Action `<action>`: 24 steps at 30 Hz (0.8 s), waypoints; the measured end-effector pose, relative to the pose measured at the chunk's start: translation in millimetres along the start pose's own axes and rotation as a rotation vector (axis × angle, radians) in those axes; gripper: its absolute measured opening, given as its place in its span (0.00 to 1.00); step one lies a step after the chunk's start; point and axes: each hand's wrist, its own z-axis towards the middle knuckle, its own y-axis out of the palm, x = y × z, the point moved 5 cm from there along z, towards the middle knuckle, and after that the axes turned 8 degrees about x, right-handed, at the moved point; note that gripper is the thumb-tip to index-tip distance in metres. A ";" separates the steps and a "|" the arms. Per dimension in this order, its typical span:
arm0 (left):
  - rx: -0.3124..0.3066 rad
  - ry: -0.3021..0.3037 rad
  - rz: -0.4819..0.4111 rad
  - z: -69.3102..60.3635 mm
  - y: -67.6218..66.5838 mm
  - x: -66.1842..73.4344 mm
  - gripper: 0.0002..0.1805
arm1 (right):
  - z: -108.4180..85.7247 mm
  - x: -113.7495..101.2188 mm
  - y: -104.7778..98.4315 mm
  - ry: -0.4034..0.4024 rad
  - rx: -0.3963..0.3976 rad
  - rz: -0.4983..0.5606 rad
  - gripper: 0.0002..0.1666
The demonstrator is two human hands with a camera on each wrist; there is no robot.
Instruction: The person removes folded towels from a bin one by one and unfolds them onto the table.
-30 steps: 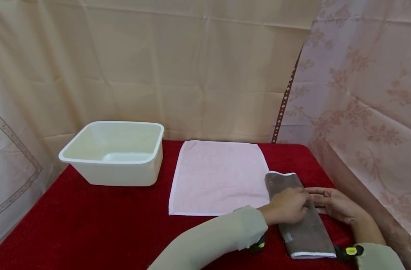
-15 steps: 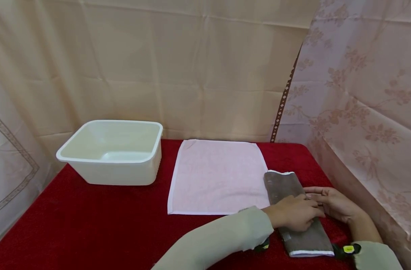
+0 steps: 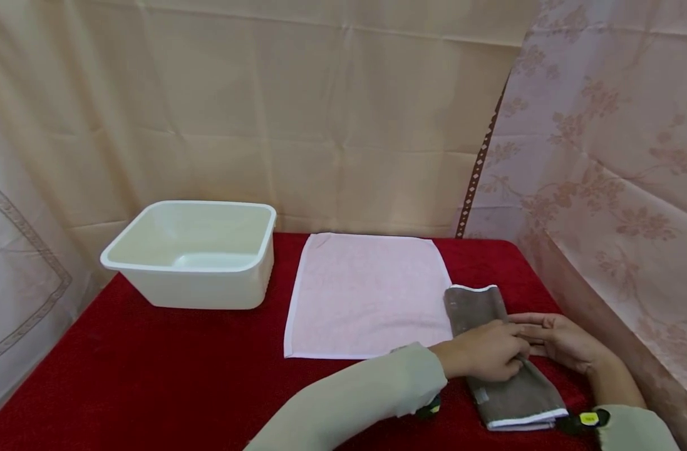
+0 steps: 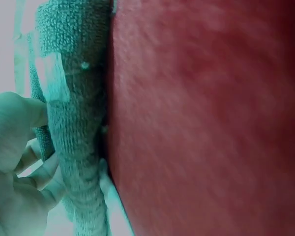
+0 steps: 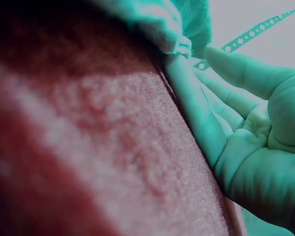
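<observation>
A grey-brown towel (image 3: pixel 512 398) with white edges lies folded into a long strip at the right of the table. My left hand (image 3: pixel 490 352) reaches across it and pinches one layer along its right edge; in the left wrist view, thumb and fingers (image 4: pixel 35 115) close on that layer of terry cloth. Just right of the strip, my right hand (image 3: pixel 565 341) rests palm turned inward, its fingers extended toward the towel's edge. The right wrist view has these fingers (image 5: pixel 199 110) low against the red cloth, tips at the towel, thumb apart.
A pink towel (image 3: pixel 368 297) with white borders lies flat in the middle, touching the grey-brown one's upper left side. At the left back stands a cream plastic basin (image 3: pixel 199 289). Red cloth (image 3: pixel 168 376) covers the table; curtains (image 3: pixel 304 125) hang behind and beside it.
My left hand first slid toward the right edge, then drew slightly back left with the edge pinched. The towel's near right corner has lifted and skewed a little. My right hand stays nearly still.
</observation>
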 end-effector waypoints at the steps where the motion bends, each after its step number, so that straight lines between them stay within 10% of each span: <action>1: 0.003 0.001 0.004 -2.2 -1.7 -0.6 0.11 | -0.2 0.0 0.3 0.007 0.008 -0.011 0.30; 24: 0.016 0.086 0.182 -63.6 -48.5 -10.4 0.15 | 0.5 1.1 -3.6 0.026 0.094 -0.091 0.26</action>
